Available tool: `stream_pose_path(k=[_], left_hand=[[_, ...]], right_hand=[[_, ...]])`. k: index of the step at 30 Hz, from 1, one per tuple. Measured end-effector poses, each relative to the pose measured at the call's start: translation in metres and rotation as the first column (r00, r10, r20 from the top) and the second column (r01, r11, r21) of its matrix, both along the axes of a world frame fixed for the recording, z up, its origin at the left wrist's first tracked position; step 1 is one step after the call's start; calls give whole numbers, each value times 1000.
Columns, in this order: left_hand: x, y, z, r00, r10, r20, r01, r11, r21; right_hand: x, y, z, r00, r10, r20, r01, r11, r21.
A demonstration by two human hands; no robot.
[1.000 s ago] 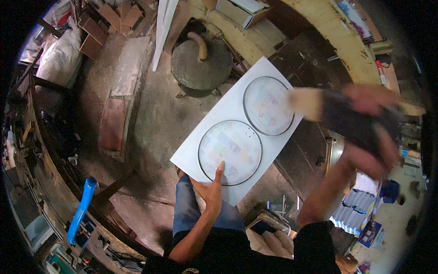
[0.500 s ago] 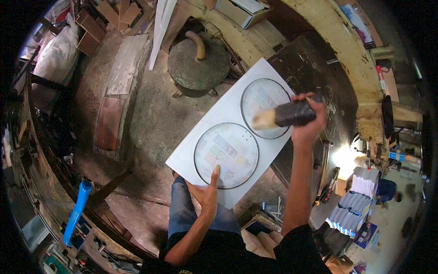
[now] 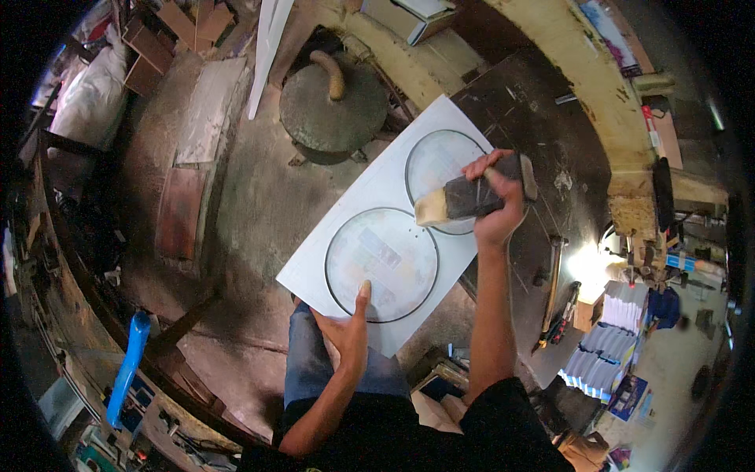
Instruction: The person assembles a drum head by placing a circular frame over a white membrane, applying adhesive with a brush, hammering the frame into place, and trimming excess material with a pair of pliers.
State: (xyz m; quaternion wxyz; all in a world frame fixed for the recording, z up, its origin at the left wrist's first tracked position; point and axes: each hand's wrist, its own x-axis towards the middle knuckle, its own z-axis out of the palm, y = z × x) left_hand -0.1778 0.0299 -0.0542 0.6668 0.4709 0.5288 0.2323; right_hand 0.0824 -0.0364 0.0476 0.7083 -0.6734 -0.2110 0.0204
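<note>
The white board, its long axis slanting away rightward, is clasped at its near short edge by the left hand, while the dark block is gripped over the far disc by the right hand.

White board; black-rimmed circles; black-and-cream block

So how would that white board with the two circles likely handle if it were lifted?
The white board is probably stiff: its long edges look straight. It seems unlikely to roll, being flat with distinct corners. Lifted by the left hand alone, its far end might dip, since that hand grips only the near end.
</note>
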Motion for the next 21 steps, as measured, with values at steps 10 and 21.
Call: stream_pose_path(k=[10,21], left_hand=[[4,11,13,994,-101,37,104,991,-86],[1,10,9,998,-38,48,43,993,-108]], right_hand=[[-26,-41,174,843,1,538,0,1000,-2],[-58,-28,12,973,-155,173,164,986,-38]])
